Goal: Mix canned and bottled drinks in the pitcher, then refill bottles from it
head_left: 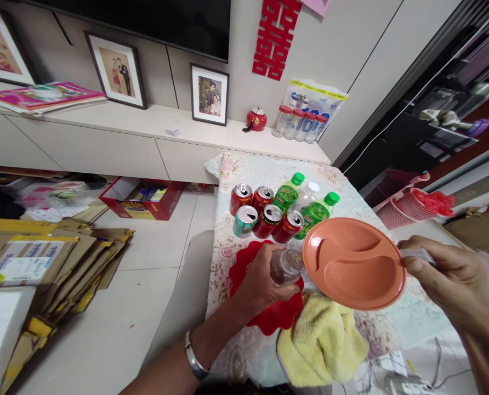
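My left hand (260, 281) is wrapped round a small clear bottle (284, 266), tipped toward an orange divided plate (353, 262). My right hand (450, 278) grips that plate by its right rim, together with a white strip pinched under the thumb, and holds it tilted above the table. A yellow cloth (322, 343) lies under the plate, partly on a red mat (274, 312). A silver bangle sits on my left wrist.
Behind the plate stand several red cans (265, 211), a teal can (244, 220) and green-capped bottles (316, 211) on the floral tablecloth (244, 170). Flattened cardboard (43, 258) lies on the floor at left. A pink basket (409, 206) sits at right; a low sideboard (104, 137) runs behind.
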The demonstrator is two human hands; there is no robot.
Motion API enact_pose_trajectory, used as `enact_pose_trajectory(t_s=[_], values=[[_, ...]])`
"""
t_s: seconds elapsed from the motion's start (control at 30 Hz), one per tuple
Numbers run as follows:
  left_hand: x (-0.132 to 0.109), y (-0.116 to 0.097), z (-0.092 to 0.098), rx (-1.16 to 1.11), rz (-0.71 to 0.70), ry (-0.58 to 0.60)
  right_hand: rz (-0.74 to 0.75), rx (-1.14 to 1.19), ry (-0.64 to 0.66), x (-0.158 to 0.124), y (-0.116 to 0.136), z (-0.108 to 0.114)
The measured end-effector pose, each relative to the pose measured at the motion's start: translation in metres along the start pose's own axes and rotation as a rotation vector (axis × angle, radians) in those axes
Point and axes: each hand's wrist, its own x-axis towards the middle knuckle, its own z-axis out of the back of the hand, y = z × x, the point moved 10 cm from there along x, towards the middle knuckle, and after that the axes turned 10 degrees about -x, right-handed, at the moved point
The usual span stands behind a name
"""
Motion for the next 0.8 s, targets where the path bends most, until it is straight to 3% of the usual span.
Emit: enact_pose_trajectory(t_s=[0.8], values=[[0.0001, 0.001, 0.0006, -0.014, 0.006, -0.003, 0.005, -0.007, 0.019, 0.0031, 0.0056, -0.002]])
